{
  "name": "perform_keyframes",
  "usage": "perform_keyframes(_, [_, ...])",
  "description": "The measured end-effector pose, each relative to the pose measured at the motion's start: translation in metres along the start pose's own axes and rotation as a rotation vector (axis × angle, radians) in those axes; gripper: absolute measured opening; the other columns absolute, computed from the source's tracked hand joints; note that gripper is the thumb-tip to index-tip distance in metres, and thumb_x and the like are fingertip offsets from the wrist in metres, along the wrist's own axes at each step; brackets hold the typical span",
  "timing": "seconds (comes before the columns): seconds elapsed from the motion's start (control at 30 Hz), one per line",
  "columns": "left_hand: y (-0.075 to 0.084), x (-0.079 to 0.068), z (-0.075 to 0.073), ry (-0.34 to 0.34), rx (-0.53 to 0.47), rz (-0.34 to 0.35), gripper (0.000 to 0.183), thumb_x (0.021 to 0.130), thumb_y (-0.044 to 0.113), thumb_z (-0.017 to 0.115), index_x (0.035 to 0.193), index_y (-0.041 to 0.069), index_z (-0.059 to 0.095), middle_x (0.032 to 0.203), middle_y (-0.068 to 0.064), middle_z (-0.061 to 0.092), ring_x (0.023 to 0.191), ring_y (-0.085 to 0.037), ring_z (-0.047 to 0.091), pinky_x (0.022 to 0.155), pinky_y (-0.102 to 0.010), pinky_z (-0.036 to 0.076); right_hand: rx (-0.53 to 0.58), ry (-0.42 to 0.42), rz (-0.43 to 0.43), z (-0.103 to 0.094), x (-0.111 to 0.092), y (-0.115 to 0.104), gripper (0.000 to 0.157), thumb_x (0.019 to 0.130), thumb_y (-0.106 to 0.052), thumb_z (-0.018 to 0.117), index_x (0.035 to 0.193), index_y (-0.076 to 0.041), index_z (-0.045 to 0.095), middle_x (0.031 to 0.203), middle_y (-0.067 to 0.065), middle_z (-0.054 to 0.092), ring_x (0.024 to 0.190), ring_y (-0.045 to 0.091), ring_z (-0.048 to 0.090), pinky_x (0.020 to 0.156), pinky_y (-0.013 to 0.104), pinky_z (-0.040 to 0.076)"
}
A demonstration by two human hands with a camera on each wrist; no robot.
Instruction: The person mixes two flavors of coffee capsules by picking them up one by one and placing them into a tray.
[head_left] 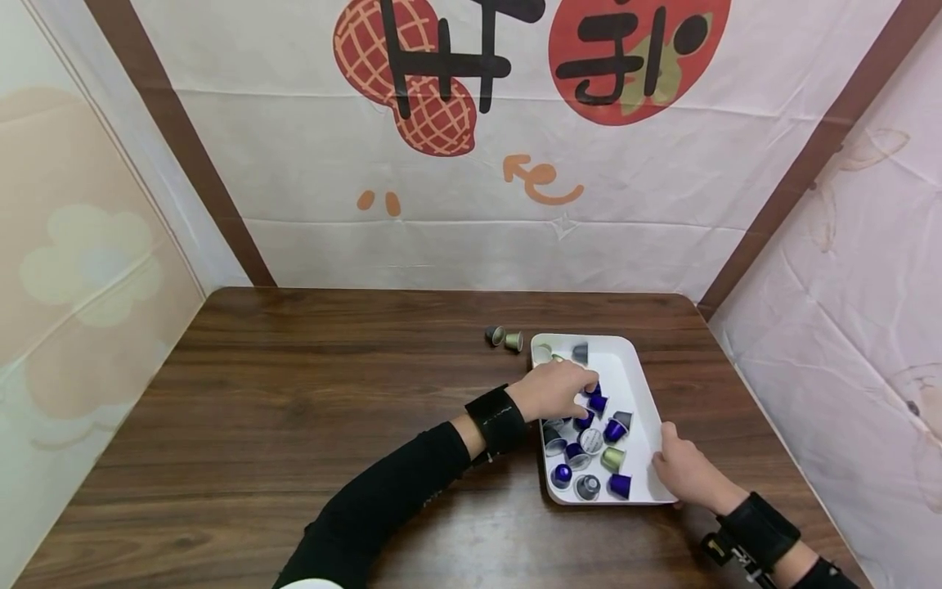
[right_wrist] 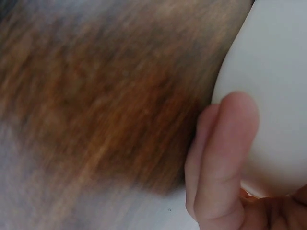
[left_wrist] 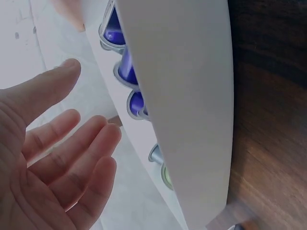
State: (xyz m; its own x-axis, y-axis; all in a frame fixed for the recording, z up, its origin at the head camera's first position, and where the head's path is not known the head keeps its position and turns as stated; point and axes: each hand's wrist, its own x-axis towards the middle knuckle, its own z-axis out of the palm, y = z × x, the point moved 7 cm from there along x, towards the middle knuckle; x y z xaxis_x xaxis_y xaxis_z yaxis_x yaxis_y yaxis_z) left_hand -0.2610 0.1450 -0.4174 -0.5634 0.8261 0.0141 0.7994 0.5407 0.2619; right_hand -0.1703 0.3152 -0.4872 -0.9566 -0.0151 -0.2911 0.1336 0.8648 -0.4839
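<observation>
A white rectangular tray holds several coffee capsules, most of them dark blue, some grey or silver and a few green. My left hand is over the tray's left side with its fingers loosely bent. In the left wrist view that hand has nothing between thumb and fingers, and blue capsules show past the tray wall. At the near right corner, my right hand grips the tray's edge. The right wrist view shows its fingers against the white tray wall.
Two greenish capsules lie on the wooden table just outside the tray's far left corner. Behind the table hangs a printed white cloth, with further cloth panels at both sides.
</observation>
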Motion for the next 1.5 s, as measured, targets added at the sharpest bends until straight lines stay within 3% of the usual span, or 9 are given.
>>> perform_keyframes(0.17, [-0.020, -0.006, -0.013, 0.035, -0.048, -0.031, 0.022, 0.088, 0.030, 0.067, 0.103, 0.013, 0.063, 0.097, 0.002, 0.064, 0.075, -0.007, 0.054, 0.062, -0.021, 0.043, -0.005, -0.009, 0.003, 0.001, 0.002, 0.000, 0.028, 0.093, -0.001, 0.039, 0.113, 0.011, 0.024, 0.080, 0.031, 0.051, 0.041, 0.021, 0.052, 0.037, 0.033, 0.042])
perform_keyframes(0.37, [-0.068, -0.016, -0.026, 0.085, -0.025, -0.149, 0.014, 0.094, 0.025, 0.058, 0.098, 0.013, 0.064, 0.092, 0.001, 0.061, 0.068, -0.009, 0.051, 0.058, -0.023, 0.042, -0.015, -0.026, 0.018, 0.002, 0.002, 0.000, 0.030, 0.093, -0.001, 0.039, 0.115, 0.012, 0.023, 0.080, 0.029, 0.051, 0.042, 0.020, 0.052, 0.039, 0.034, 0.042])
perform_keyframes(0.57, [-0.117, -0.022, -0.025, 0.087, 0.040, -0.287, 0.023, 0.094, 0.022, 0.056, 0.110, 0.007, 0.063, 0.103, -0.006, 0.055, 0.087, -0.018, 0.053, 0.068, -0.029, 0.047, -0.009, -0.011, 0.015, 0.000, 0.002, -0.001, 0.029, 0.093, -0.001, 0.038, 0.114, 0.012, 0.023, 0.082, 0.032, 0.051, 0.043, 0.021, 0.052, 0.038, 0.033, 0.042])
perform_keyframes(0.77, [-0.153, -0.026, -0.008, -0.020, 0.028, -0.465, 0.051, 0.094, 0.025, 0.055, 0.140, 0.008, 0.041, 0.134, -0.018, 0.040, 0.116, -0.031, 0.044, 0.085, -0.040, 0.045, -0.002, -0.005, 0.018, -0.002, 0.002, 0.001, 0.028, 0.093, -0.001, 0.038, 0.113, 0.011, 0.023, 0.083, 0.035, 0.050, 0.041, 0.021, 0.052, 0.037, 0.033, 0.043])
perform_keyframes(0.87, [-0.161, -0.028, 0.002, -0.056, -0.026, -0.501, 0.057, 0.095, 0.025, 0.056, 0.146, 0.012, 0.033, 0.140, -0.020, 0.033, 0.122, -0.034, 0.040, 0.088, -0.043, 0.043, 0.001, -0.013, 0.025, 0.000, 0.002, 0.002, 0.029, 0.093, -0.001, 0.038, 0.114, 0.011, 0.023, 0.085, 0.036, 0.050, 0.041, 0.021, 0.052, 0.037, 0.034, 0.043])
perform_keyframes(1.03, [-0.163, -0.027, 0.009, -0.059, -0.079, -0.498, 0.055, 0.097, 0.024, 0.053, 0.146, 0.012, 0.033, 0.141, -0.021, 0.032, 0.124, -0.036, 0.039, 0.089, -0.045, 0.043, 0.007, -0.031, 0.043, 0.002, 0.002, 0.003, 0.028, 0.093, -0.001, 0.038, 0.114, 0.010, 0.023, 0.087, 0.037, 0.050, 0.043, 0.022, 0.052, 0.037, 0.034, 0.043])
perform_keyframes(1.23, [-0.165, -0.028, 0.009, -0.045, -0.044, -0.486, 0.045, 0.098, 0.022, 0.050, 0.142, 0.013, 0.041, 0.135, -0.018, 0.041, 0.117, -0.033, 0.046, 0.087, -0.044, 0.044, -0.002, -0.022, 0.027, 0.002, 0.003, 0.002, 0.028, 0.093, 0.000, 0.039, 0.113, 0.010, 0.023, 0.084, 0.036, 0.051, 0.042, 0.021, 0.052, 0.037, 0.033, 0.043])
perform_keyframes(1.5, [-0.166, -0.034, 0.008, -0.085, -0.030, -0.479, 0.040, 0.098, 0.014, 0.050, 0.138, 0.013, 0.046, 0.131, -0.016, 0.046, 0.111, -0.029, 0.051, 0.084, -0.038, 0.045, -0.007, -0.024, 0.023, 0.002, 0.003, 0.002, 0.030, 0.093, -0.001, 0.039, 0.115, 0.011, 0.022, 0.084, 0.035, 0.051, 0.042, 0.020, 0.052, 0.037, 0.033, 0.043])
